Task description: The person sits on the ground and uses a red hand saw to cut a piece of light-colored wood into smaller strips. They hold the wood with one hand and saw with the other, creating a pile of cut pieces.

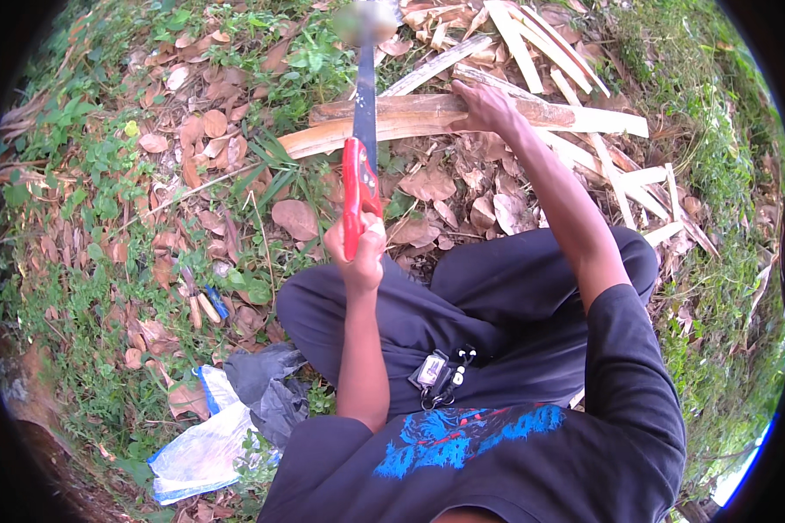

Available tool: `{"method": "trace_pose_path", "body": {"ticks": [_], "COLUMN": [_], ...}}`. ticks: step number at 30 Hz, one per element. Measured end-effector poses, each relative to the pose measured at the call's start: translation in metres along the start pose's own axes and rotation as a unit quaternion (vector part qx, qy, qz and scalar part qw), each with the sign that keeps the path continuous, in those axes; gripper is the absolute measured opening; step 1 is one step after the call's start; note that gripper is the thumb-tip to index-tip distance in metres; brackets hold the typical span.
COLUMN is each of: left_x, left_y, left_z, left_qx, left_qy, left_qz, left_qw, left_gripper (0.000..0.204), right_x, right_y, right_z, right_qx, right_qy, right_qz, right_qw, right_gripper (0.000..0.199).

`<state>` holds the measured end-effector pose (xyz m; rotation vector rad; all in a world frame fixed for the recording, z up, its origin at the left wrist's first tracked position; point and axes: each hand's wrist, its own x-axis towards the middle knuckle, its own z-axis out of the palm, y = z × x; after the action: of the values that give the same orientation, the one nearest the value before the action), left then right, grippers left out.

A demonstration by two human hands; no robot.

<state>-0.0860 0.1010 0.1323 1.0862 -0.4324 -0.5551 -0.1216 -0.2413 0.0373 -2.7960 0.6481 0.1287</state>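
Observation:
My left hand (358, 248) is closed around the red handle of a hand saw (365, 122). The saw's dark blade points away from me and crosses the left part of the wood. My right hand (486, 108) grips a brown piece of wood (410, 108) from above, fingers bent over it. Against its near side lies a longer, pale, curved wood strip (331, 137). I cannot tell whether the blade's teeth touch the wood. A blurred round shape (366, 22) covers the blade's far end.
Split pale wood strips (554, 48) lie in a pile at the far right. Wooden-handled tools (202, 307) and a blue object (217, 302) rest on the ground at left. Nearer are a white plastic bag (205, 449) and a dark bag (275, 392). Dry leaves (295, 220) surround my crossed legs (523, 288).

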Motion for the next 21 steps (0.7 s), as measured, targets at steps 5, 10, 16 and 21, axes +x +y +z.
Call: {"method": "trace_pose_path", "body": {"ticks": [5,10,16,21], "left_x": [0.002,0.006,0.008,0.006], "left_y": [-0.04,-0.058,-0.067,-0.071], "left_z": [0.027,0.043,0.04,0.045], "left_qx": [0.045,0.111,0.105,0.12], "left_qy": [-0.024,-0.039,-0.06,-0.046], "left_qz": [-0.041,-0.02,-0.017,-0.046], "left_qw": [0.998,0.993,0.993,0.991], "left_gripper": [0.009,0.014,0.013,0.01], "right_x": [0.003,-0.004,-0.001,-0.012], "right_y": [0.007,0.011,0.007,0.005], "right_z": [0.005,0.012,0.005,0.004], "right_qx": [-0.031,-0.04,0.009,0.042], "right_qy": [-0.028,0.006,-0.028,0.017], "right_qz": [-0.036,-0.05,-0.009,0.005], "right_qw": [0.998,0.998,1.0,0.999], "right_gripper": [0.092,0.086,0.088,0.076]}}
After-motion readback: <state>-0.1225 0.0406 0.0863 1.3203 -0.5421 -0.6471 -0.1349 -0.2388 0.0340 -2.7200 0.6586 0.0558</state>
